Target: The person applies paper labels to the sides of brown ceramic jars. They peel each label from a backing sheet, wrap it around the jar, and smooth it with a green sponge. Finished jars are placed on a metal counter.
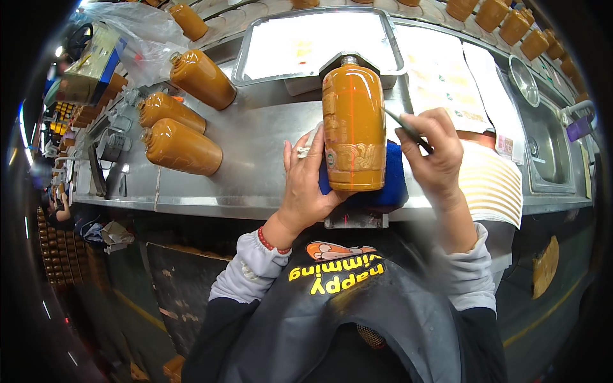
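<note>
1. The fingers [305, 153] of my left hand [308, 185] are stretched out nearly flat and lie against the left flank of the orange bottle [353, 131], with the thumb reaching under its lower end; they steady it without closing round it.
2. My right hand [437, 153] is curled tight on a thin dark tool [403, 126], whose tip meets the bottle's right side about halfway up.
3. So the bottle lies between my two hands, left fingers touching one side and the tool touching the other, with its neck pointing away from me.
4. The bottle rests on a blue pad [394, 185] at the near edge of the steel counter [255, 147], roughly at the middle of that edge.
5. Its neck reaches the near rim of a shallow metal tray [246, 70] farther back on the counter.
6. Three more orange bottles [182, 147] lie on their sides toward the counter's left end, well apart from my hands.
7. A striped cloth [488, 182] hangs over the near edge just beside my right hand.
8. White paper sheets [440, 76] lie behind it, and a sink [549, 147] sits at the right end.
</note>
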Available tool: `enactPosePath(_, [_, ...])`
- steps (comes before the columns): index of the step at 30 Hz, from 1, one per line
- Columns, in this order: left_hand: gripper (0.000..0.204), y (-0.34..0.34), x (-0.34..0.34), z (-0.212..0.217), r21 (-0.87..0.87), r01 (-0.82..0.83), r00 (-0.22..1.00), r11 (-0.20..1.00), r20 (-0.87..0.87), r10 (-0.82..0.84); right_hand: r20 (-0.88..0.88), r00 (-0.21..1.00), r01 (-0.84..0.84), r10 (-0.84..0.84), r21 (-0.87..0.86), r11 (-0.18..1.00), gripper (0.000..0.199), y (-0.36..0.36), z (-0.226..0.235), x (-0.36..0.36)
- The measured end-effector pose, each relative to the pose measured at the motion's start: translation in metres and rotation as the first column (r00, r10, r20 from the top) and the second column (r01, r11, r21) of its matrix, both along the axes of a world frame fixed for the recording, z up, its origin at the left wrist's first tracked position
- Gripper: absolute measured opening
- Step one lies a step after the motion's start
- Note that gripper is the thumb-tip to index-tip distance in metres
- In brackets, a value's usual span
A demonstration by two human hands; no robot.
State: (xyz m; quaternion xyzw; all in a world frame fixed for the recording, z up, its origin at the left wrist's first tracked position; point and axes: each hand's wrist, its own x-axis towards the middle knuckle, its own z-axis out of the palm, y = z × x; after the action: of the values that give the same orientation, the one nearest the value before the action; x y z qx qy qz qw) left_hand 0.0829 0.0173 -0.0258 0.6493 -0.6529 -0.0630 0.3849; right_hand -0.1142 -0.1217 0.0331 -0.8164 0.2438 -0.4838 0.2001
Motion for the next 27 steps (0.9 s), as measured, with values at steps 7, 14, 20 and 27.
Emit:
enactPosePath(7, [0.107, 0.003, -0.003, 0.031, -0.079, -0.029, 0.979, 0.996, 0.199, 0.044, -0.094, 0.988, -0.102, 0.119, 0.166, 0.981, 0.031, 0.021, 0.014, -0.006])
enactPosePath(14, [0.110, 0.003, -0.002, 0.017, -0.012, -0.039, 0.993, 0.999, 0.112, 0.040, -0.161, 0.950, -0.270, 0.268, 0.010, 0.963, 0.035, 0.028, 0.018, -0.004])
enactPosePath(20, [0.109, 0.000, 0.000, 0.009, -0.062, -0.031, 0.996, 0.998, 0.087, 0.037, -0.135, 0.871, -0.479, 0.472, -0.024, 0.878, 0.038, 0.042, 0.027, 0.007])
enactPosePath(27, [0.106, 0.003, -0.003, 0.014, -0.070, -0.075, 0.990, 0.995, 0.110, 0.082, -0.134, 0.867, -0.471, 0.480, 0.094, 0.877, 0.027, 0.044, 0.026, -0.002])
